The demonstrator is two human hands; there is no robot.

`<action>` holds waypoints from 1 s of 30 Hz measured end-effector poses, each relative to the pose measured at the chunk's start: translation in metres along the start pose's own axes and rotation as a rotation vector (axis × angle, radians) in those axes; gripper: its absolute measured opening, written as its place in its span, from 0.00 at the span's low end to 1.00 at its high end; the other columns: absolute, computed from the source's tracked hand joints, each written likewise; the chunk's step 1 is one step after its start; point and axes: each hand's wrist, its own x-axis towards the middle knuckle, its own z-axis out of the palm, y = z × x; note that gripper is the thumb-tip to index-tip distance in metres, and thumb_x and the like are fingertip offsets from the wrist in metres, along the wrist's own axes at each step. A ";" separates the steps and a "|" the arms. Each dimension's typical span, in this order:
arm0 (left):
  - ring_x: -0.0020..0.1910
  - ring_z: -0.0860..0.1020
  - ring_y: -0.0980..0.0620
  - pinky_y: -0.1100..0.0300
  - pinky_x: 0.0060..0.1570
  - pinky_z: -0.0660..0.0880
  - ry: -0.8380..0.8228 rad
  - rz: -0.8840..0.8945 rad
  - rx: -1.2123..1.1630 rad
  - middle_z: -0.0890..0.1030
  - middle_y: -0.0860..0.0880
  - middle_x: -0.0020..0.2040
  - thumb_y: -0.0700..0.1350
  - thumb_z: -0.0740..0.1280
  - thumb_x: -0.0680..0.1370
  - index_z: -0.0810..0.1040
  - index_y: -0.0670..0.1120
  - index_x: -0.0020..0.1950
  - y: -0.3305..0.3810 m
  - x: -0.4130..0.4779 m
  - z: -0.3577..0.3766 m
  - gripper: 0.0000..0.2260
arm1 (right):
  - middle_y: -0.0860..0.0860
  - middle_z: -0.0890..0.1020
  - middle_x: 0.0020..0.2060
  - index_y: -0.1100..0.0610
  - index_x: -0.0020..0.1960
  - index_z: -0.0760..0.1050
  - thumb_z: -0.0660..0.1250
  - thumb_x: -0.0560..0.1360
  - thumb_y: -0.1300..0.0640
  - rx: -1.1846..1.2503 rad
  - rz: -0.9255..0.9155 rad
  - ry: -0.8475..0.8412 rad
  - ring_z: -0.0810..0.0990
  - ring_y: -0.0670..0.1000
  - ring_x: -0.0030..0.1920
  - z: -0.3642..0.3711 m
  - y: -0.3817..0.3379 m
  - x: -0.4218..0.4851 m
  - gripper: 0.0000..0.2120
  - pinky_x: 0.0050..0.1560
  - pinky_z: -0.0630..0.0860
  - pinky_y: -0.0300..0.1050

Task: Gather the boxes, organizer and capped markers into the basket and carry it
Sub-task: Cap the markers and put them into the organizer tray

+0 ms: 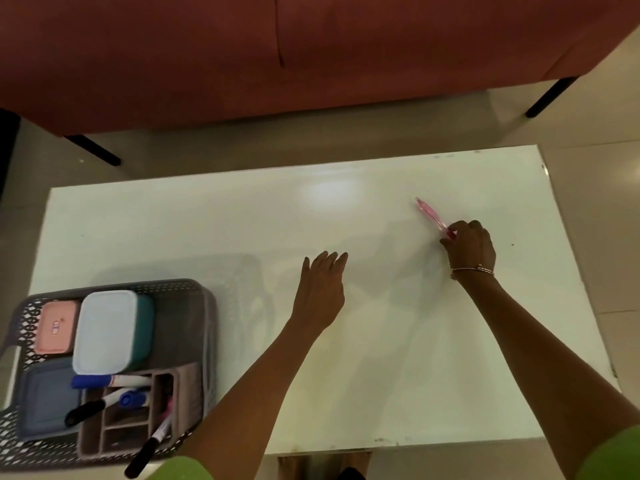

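Note:
A grey lattice basket (197,299) sits at the table's near left corner. Inside it lie a pink box (55,327), a white-lidded teal box (107,330), a blue-grey box (45,400) and a brown organizer (138,427). Blue-capped markers (93,381) and black-capped markers (145,452) rest on the organizer. A pink marker (431,213) lies on the table at the far right. My right hand (469,245) pinches the marker's near end. Held flat with fingers apart, my left hand (320,289) hovers over the table's middle and holds nothing.
The white table (346,375) fills most of the view. A red-brown sofa (277,53) on black legs stands just beyond its far edge, with pale floor tiles around it.

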 end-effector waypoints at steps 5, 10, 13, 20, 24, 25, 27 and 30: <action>0.72 0.63 0.45 0.48 0.73 0.55 0.075 -0.029 -0.046 0.68 0.41 0.70 0.34 0.57 0.76 0.62 0.40 0.71 -0.018 -0.020 -0.043 0.23 | 0.62 0.80 0.45 0.62 0.46 0.77 0.68 0.68 0.63 0.121 0.028 -0.019 0.78 0.64 0.47 -0.020 -0.027 -0.021 0.07 0.44 0.72 0.50; 0.70 0.66 0.43 0.49 0.73 0.58 0.175 -0.100 -0.078 0.69 0.40 0.69 0.34 0.58 0.76 0.64 0.38 0.70 -0.056 -0.060 -0.106 0.21 | 0.56 0.82 0.35 0.59 0.39 0.80 0.71 0.62 0.66 0.447 -0.304 0.047 0.80 0.55 0.33 -0.050 -0.109 -0.114 0.07 0.39 0.75 0.45; 0.69 0.66 0.42 0.47 0.72 0.59 0.195 -0.138 -0.081 0.69 0.39 0.69 0.33 0.58 0.77 0.65 0.38 0.70 -0.091 -0.090 -0.139 0.21 | 0.51 0.81 0.32 0.56 0.39 0.81 0.69 0.63 0.62 0.550 -0.436 -0.024 0.75 0.46 0.28 -0.061 -0.166 -0.190 0.06 0.35 0.72 0.35; 0.68 0.68 0.41 0.46 0.70 0.63 0.214 -0.186 -0.083 0.71 0.38 0.68 0.33 0.59 0.76 0.67 0.38 0.68 -0.160 -0.162 -0.171 0.20 | 0.51 0.80 0.32 0.56 0.40 0.80 0.60 0.69 0.50 0.549 -0.642 -0.210 0.75 0.48 0.31 -0.046 -0.261 -0.323 0.13 0.35 0.71 0.35; 0.67 0.68 0.41 0.48 0.70 0.63 0.183 -0.156 -0.058 0.72 0.37 0.67 0.33 0.59 0.75 0.66 0.37 0.68 -0.193 -0.201 -0.177 0.20 | 0.54 0.81 0.34 0.58 0.41 0.80 0.59 0.69 0.50 0.492 -0.651 -0.213 0.77 0.53 0.34 -0.028 -0.290 -0.370 0.15 0.35 0.75 0.42; 0.67 0.68 0.41 0.48 0.70 0.62 0.170 -0.154 -0.066 0.71 0.37 0.67 0.33 0.58 0.76 0.66 0.37 0.69 -0.201 -0.211 -0.177 0.20 | 0.54 0.82 0.34 0.58 0.40 0.80 0.60 0.69 0.50 0.458 -0.659 -0.204 0.78 0.53 0.34 -0.022 -0.295 -0.381 0.14 0.35 0.75 0.42; 0.69 0.66 0.42 0.47 0.71 0.61 0.141 -0.157 -0.076 0.70 0.38 0.68 0.33 0.58 0.76 0.65 0.37 0.69 -0.214 -0.230 -0.177 0.21 | 0.54 0.82 0.36 0.57 0.41 0.80 0.64 0.69 0.52 0.356 -0.675 -0.197 0.79 0.54 0.37 -0.010 -0.303 -0.398 0.10 0.38 0.77 0.44; 0.71 0.64 0.44 0.49 0.72 0.59 0.133 -0.184 -0.089 0.69 0.41 0.70 0.34 0.58 0.77 0.64 0.40 0.70 -0.228 -0.252 -0.175 0.21 | 0.52 0.83 0.37 0.55 0.41 0.80 0.70 0.67 0.55 0.184 -0.672 -0.206 0.80 0.54 0.40 0.010 -0.308 -0.418 0.05 0.41 0.79 0.49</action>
